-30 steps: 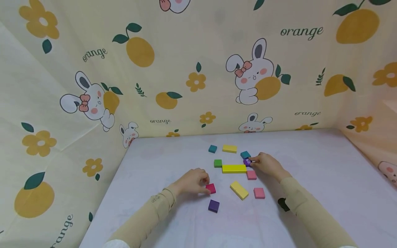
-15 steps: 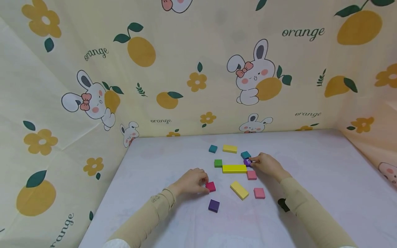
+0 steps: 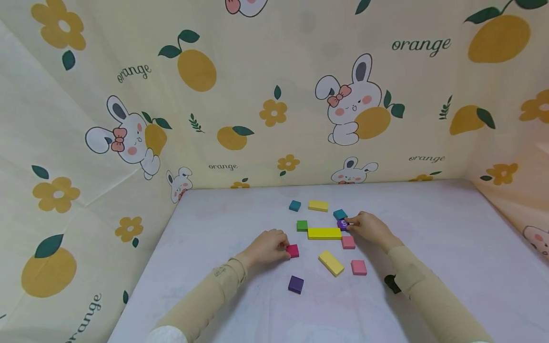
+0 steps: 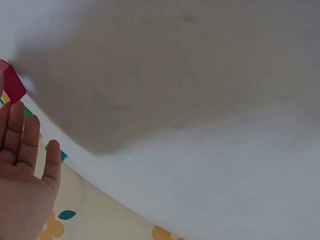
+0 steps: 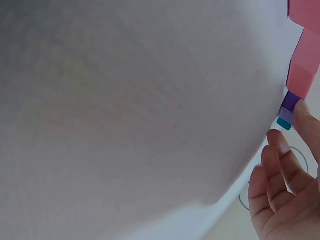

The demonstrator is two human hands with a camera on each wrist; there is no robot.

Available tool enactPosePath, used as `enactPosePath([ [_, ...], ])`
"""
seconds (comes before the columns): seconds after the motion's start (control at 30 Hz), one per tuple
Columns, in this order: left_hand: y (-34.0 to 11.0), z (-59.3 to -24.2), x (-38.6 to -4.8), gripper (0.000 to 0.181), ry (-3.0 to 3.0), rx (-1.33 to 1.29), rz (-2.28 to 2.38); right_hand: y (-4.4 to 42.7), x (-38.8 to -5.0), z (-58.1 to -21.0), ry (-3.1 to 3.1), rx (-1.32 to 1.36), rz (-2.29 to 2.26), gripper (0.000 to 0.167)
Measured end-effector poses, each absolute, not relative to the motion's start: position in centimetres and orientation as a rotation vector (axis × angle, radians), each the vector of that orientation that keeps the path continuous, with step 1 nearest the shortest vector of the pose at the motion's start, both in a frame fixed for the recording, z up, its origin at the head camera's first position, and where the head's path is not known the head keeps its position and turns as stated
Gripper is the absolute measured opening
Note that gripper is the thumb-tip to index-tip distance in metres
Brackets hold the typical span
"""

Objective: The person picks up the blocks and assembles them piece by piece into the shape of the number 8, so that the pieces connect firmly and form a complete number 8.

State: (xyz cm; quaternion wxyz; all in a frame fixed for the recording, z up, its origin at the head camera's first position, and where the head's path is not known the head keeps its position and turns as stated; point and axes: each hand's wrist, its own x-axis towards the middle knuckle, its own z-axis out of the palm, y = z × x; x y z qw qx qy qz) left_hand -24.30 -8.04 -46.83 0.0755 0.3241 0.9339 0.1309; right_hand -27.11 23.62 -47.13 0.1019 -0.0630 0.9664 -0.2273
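Note:
In the head view my left hand [image 3: 267,247] pinches a red block [image 3: 293,251] between thumb and fingertips, left of the long yellow block [image 3: 324,234]. The left wrist view shows that red block [image 4: 13,82] at the edge, by the fingers. My right hand [image 3: 372,228] holds a purple block [image 3: 342,224] between thumb and finger at the right end of the long yellow block. A teal block [image 3: 340,214] sits just behind the purple one, a pink block [image 3: 348,242] in front. A green block [image 3: 302,226] touches the long yellow block's left end.
Farther back lie another teal block [image 3: 294,206] and a yellow block [image 3: 318,206]. Nearer are a slanted yellow block [image 3: 331,263], a second pink block [image 3: 359,267] and a dark purple block [image 3: 296,284]. A patterned cloth [image 3: 257,57] rises behind the table [image 3: 223,209].
My left hand and the red block have moved away from the body, closer to the green block. My right hand has stayed at the purple block.

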Motion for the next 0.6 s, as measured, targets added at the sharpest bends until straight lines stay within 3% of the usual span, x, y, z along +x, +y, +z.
enactPosePath([
  [0.6,-6.2,-46.8,-25.3,0.023,2.818,0.892,0.469,23.6,-27.1,-47.0,2.834,-0.135,-0.664,0.036],
])
